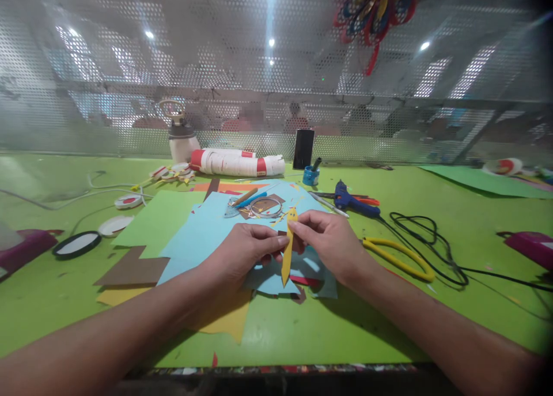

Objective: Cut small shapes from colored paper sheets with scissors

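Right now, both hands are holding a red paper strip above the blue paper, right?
No, the paper strip is yellow, not red. The head view shows the left hand and right hand pinching it above the blue paper.

Green table (276, 332) under paper sheets (199, 234), scissors (400, 259), glue gun (352, 201).

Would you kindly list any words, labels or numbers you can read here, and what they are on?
No text can be read anywhere.
White-and-red stack of paper cups: red bands, any print too blurred.
Round white lids: red marks, too small to read.
Yellow paper strip: blank.
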{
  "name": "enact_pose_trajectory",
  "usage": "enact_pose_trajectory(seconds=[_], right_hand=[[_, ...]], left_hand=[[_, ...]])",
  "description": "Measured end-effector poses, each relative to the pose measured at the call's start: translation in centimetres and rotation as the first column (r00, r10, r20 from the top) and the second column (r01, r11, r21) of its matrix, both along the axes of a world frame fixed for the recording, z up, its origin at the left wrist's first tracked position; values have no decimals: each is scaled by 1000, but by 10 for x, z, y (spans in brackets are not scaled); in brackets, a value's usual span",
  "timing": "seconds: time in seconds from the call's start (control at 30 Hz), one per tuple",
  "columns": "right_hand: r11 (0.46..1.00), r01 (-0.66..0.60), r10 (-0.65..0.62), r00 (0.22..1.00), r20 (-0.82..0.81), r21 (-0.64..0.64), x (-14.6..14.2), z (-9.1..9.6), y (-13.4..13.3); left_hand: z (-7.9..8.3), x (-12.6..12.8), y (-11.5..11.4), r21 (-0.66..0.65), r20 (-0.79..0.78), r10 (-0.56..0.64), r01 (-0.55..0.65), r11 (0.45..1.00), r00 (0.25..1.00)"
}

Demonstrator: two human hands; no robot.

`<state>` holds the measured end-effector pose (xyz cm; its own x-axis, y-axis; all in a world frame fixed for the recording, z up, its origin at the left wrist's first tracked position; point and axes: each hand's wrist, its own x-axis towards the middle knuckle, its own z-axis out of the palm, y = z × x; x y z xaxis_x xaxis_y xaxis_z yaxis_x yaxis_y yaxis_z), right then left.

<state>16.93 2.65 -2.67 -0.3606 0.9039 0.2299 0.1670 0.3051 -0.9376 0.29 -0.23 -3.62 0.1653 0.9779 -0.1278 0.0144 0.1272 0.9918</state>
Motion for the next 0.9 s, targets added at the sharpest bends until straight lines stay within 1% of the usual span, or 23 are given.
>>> enact_pose_trajectory(seconds=[0.53, 0.9], right_hand=[[1000, 12, -12, 999, -34, -15, 0, 0, -1], [999, 50, -50, 999, 13, -11, -1, 2, -2]], left_hand=[[0, 1, 0, -3, -4, 4, -4, 1000, 1000], [0, 3, 0, -5, 11, -8, 8, 1000, 1000]])
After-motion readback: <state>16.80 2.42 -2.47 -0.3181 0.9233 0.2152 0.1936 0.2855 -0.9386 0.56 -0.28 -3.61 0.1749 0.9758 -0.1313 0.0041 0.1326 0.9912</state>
